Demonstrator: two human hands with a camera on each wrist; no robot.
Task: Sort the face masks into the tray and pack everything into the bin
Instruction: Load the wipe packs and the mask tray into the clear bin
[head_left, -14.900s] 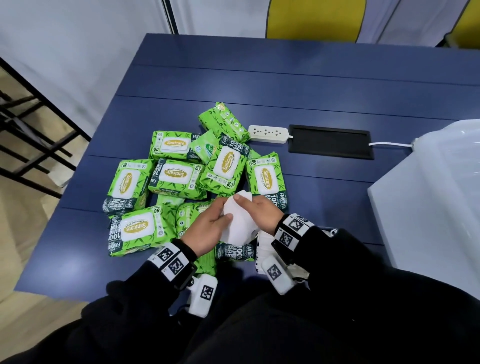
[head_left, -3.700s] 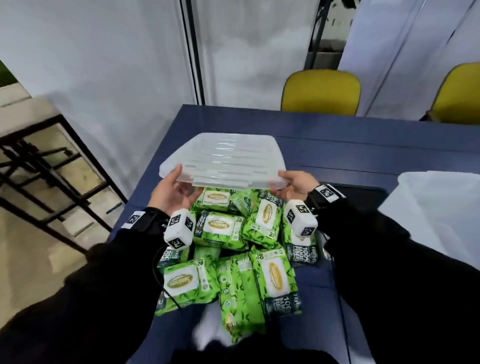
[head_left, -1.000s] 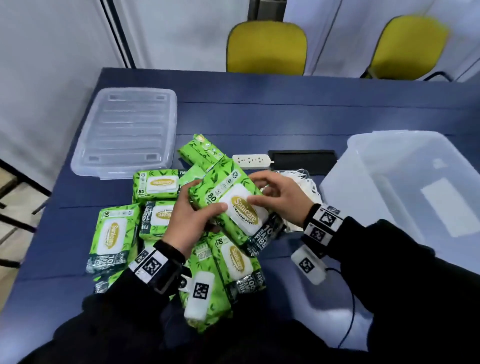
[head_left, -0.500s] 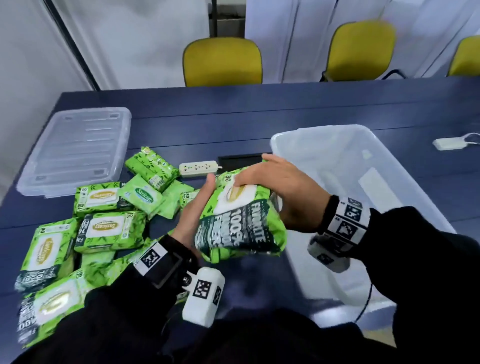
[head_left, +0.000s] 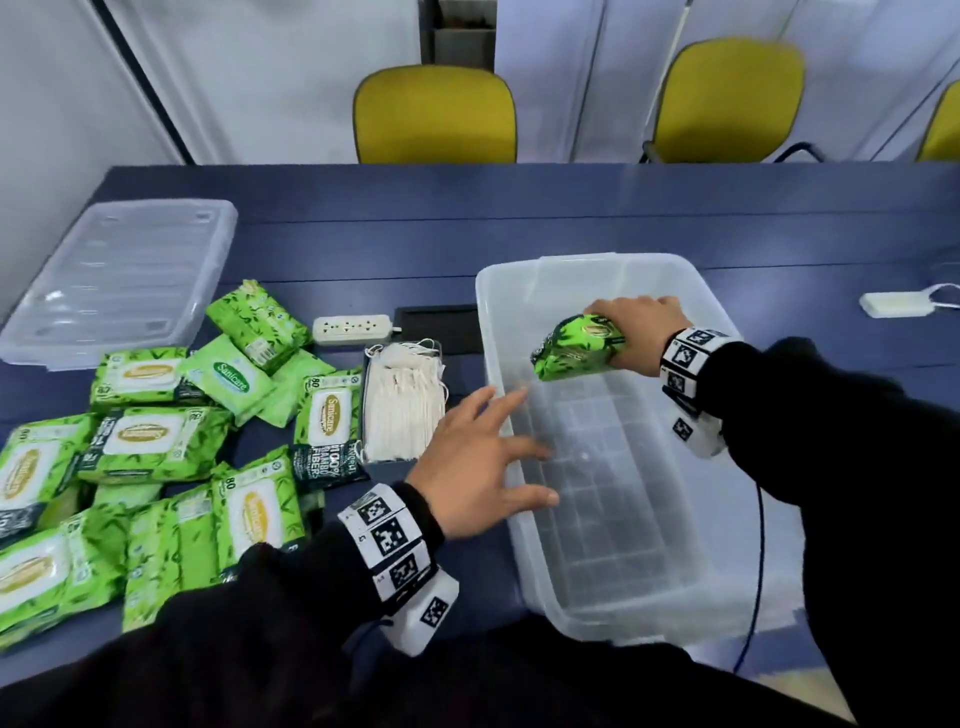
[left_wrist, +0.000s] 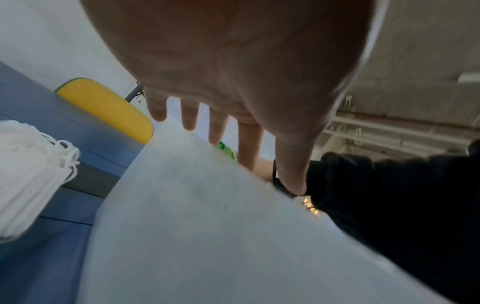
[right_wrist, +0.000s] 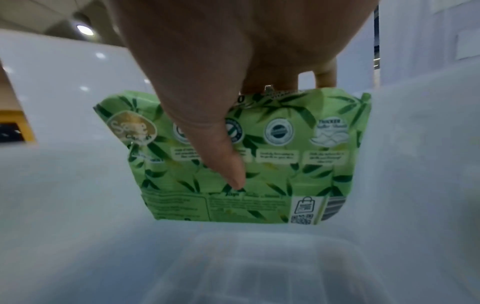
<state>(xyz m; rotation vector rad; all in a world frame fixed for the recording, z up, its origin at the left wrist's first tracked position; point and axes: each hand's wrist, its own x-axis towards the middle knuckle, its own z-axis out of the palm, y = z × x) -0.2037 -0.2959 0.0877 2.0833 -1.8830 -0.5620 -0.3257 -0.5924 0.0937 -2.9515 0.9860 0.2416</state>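
Observation:
A clear plastic bin (head_left: 491, 291) stands on the blue table at centre right, its floor bare. My right hand (head_left: 636, 332) grips a green wipes pack (head_left: 576, 348) over the bin's far end; in the right wrist view the thumb lies across the wipes pack (right_wrist: 285, 164), inside the bin walls (right_wrist: 64, 164). My left hand (head_left: 483, 462) hovers open with spread fingers (left_wrist: 218, 127) over the bin's near left rim (left_wrist: 194, 205), holding nothing. A stack of white face masks (head_left: 402, 410) sits in a small tray left of the bin; the masks (left_wrist: 23, 170) also show in the left wrist view.
Several green wipes packs (head_left: 150, 441) lie heaped on the table's left. The clear bin lid (head_left: 119, 275) rests at far left. A white power strip (head_left: 352, 328) and a black table hatch (head_left: 436, 325) lie behind the masks. Yellow chairs (head_left: 435, 114) stand beyond the table.
My right hand carried the wipes pack from in front of me out over the bin. My left hand let go of it and now hovers open at the bin's left rim.

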